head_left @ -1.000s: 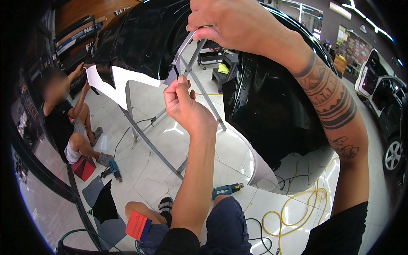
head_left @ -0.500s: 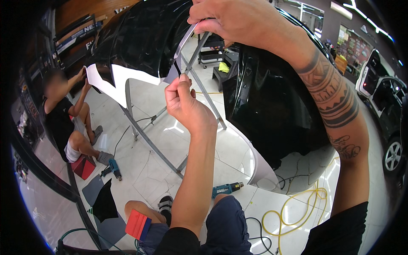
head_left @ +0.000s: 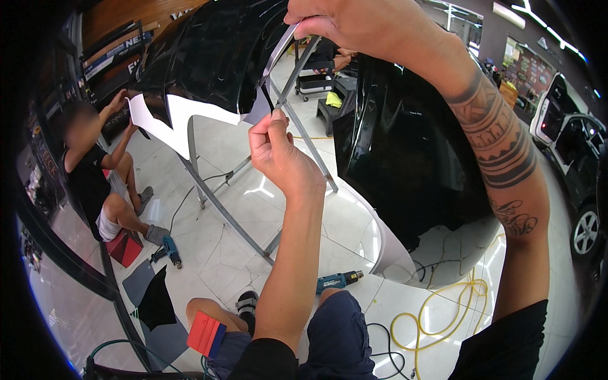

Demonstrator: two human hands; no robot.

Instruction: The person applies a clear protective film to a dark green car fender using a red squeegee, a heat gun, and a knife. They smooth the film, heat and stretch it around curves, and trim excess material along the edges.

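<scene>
A glossy black curved car body panel (head_left: 206, 66) rests on a grey metal stand (head_left: 218, 218). Along its lower edge, black film shows its white underside (head_left: 209, 113). My left hand (head_left: 285, 152) is closed in a pinch on the film's edge, below the panel's right end. Higher up, my right hand (head_left: 373, 31) pinches the same film's edge between thumb and fingers. A narrow strip of film stretches between both hands. At the far left, a co-worker (head_left: 95, 164) sits low and holds the film's other end with raised hands.
Right of the stand curves a large glossy black piece (head_left: 411, 152) with a white edge. Heat guns (head_left: 340, 282) lie on the floor, near a coiled yellow hose (head_left: 437, 316). A red squeegee (head_left: 206, 334) sits by my leg. Behind stands a dark cart (head_left: 315, 82).
My right hand has shifted slightly right, and my left hand slightly right, both still pinching the film. A hand now shows behind, near the cart.
</scene>
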